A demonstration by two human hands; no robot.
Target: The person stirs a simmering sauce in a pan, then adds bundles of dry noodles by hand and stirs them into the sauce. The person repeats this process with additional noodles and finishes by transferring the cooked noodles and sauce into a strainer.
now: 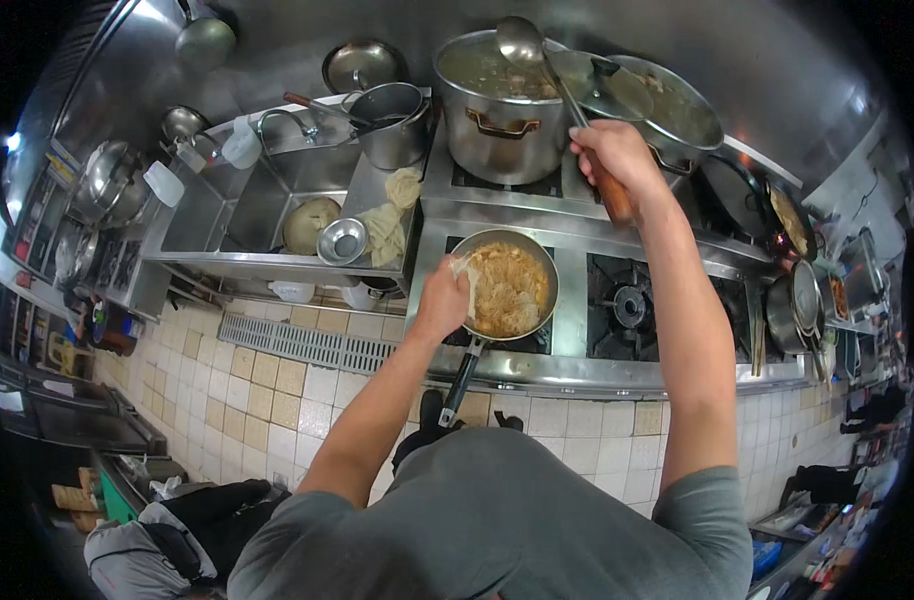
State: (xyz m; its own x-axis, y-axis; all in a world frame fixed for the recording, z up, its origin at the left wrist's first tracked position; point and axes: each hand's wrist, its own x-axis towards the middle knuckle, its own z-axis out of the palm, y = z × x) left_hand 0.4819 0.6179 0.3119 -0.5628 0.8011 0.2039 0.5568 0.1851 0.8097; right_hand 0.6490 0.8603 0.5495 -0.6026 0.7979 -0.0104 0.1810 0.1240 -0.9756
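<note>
My right hand (613,161) is wrapped around the wooden handle of a metal ladle (520,42). The ladle's bowl is raised over a large steel stockpot (502,139) of cloudy broth; its contents cannot be made out. Below, a frying pan (553,289) sits on a front burner, its black handle pointing towards me. Thin noodles (506,285) in an orange-brown sauce fill the pan. At the pan's left rim, my left hand (443,298) grips a pale cloth (472,289); whether the fingers also clasp the rim is hidden.
Right of the pan is a bare gas burner (631,304). Behind it stands a second stockpot (678,112) under a glass lid (599,82). A steel sink (292,195), a small metal bowl (342,241) and crumpled cloths (386,229) lie left. Several pans (794,307) crowd the stove's right end.
</note>
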